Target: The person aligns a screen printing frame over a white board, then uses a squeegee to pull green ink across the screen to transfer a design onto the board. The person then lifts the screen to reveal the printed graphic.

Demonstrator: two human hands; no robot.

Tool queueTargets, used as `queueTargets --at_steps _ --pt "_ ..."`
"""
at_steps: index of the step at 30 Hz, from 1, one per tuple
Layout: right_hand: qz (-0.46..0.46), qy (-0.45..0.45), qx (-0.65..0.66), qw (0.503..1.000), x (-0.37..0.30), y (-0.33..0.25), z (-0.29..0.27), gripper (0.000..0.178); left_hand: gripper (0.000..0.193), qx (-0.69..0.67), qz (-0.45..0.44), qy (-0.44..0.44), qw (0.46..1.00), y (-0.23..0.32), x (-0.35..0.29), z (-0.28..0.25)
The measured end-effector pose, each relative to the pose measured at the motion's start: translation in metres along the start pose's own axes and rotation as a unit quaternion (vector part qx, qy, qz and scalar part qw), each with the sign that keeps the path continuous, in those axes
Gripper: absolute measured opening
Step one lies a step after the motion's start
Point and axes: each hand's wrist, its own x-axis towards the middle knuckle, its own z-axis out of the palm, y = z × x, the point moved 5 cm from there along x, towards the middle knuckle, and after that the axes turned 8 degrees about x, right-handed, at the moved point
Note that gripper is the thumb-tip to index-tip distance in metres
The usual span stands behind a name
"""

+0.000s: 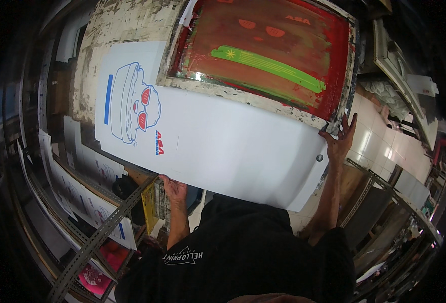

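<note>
A cluttered print shop surrounds a worn, paint-crusted printing surface (109,30) that runs away from the person, with a metal rack (89,247) of drying prints low on the left and a pale tiled floor (384,141) on the right. One large white printed sheet (218,141) lies across the near part of the surface, bearing a blue outlined cartoon head with red glasses near its left end. The left hand (173,189) sits under the sheet's near edge, fingers hidden, so its grip cannot be told; the right hand (340,139) is spread open, fingertips against the sheet's right end, just below the corner of the screen frame (263,55). One screen frame is in view, its mesh stained red with a green bar, resting over the sheet's far edge. To handle this well, I judge both hands should keep the sheet level and touch only its unprinted margins, so the fresh ink is not smeared. On the rack about three printed sheets show.
</note>
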Motion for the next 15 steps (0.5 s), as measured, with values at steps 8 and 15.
queueTargets --at_steps 8,15 --pt "0.009 0.001 0.007 1.000 0.0002 -0.0012 0.0009 0.118 0.050 -0.013 -0.017 -0.014 1.000 -0.0011 0.0003 -0.0016" --pt "0.008 -0.005 0.006 1.000 -0.0007 -0.0031 0.0032 0.113 0.053 -0.007 -0.018 -0.010 1.000 -0.0009 0.0010 -0.0063"
